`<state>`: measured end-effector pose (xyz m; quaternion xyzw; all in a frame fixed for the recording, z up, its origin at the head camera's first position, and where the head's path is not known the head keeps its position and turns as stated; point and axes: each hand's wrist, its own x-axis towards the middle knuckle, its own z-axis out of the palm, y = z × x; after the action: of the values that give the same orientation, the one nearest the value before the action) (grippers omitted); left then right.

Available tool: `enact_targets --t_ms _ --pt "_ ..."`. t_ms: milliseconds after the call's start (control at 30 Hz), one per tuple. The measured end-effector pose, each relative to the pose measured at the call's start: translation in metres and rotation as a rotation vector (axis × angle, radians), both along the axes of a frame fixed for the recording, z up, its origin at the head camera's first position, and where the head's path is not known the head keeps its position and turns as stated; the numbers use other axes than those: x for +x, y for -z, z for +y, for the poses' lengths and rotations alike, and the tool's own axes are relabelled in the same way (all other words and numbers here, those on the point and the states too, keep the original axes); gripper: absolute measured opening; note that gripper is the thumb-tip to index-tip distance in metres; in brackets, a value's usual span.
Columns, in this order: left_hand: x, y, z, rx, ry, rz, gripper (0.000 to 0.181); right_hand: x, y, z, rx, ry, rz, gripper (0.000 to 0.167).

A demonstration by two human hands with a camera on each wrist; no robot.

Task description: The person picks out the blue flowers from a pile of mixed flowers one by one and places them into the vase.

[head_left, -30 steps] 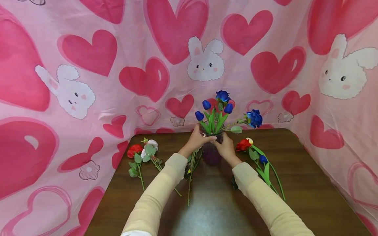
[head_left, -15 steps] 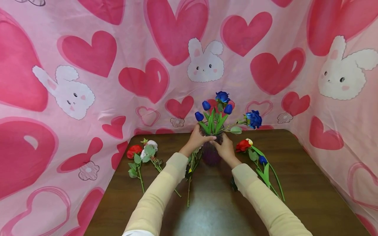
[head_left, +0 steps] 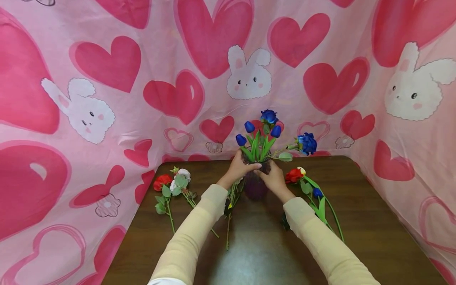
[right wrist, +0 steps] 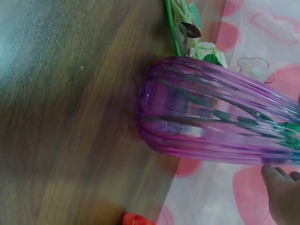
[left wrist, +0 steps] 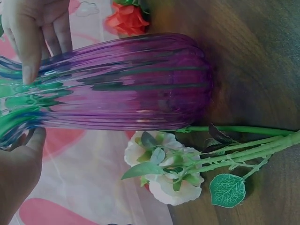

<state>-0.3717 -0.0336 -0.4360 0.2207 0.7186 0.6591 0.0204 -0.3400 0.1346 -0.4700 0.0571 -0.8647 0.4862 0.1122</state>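
Note:
A ribbed purple glass vase [head_left: 255,187] stands upright on the table. My left hand [head_left: 236,171] grips the left of its neck, and my right hand [head_left: 273,179] holds the right side. Rising from the mouth are blue tulips [head_left: 249,127] with green leaves and one upright blue rose [head_left: 269,116]. Another blue rose [head_left: 307,143] leans far out to the right. In the left wrist view, the vase [left wrist: 154,86] shows dark stems through its glass, with the right hand [left wrist: 37,26] above and the left hand [left wrist: 18,178] below.
On the left of the brown table [head_left: 249,253] lie a red rose [head_left: 162,182] and white roses [head_left: 183,175]. White flowers [left wrist: 171,183] with long stems lie beside the vase. To the right are a red rose [head_left: 293,175] and a blue tulip [head_left: 317,192]. Heart-printed cloth hangs behind.

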Motion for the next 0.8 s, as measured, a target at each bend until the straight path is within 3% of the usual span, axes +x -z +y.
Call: enact_targets --t_ms 233,400,567,800 --pt "-0.001 -0.001 0.0 -0.044 -0.019 -0.023 0.086 0.008 -0.008 0.026 -0.002 -0.024 -0.061 0.07" --pt "-0.002 -0.002 -0.001 -0.06 -0.033 -0.027 0.086 0.019 -0.012 0.06 0.052 0.032 -0.032 0.06" --pt "0.001 0.0 -0.001 -0.047 -0.028 -0.047 0.087 0.038 -0.014 0.096 0.121 0.104 0.006 0.051" --pt "0.004 -0.005 -0.003 -0.046 -0.012 -0.068 0.088 0.066 -0.017 0.135 0.218 0.16 -0.033 0.044"
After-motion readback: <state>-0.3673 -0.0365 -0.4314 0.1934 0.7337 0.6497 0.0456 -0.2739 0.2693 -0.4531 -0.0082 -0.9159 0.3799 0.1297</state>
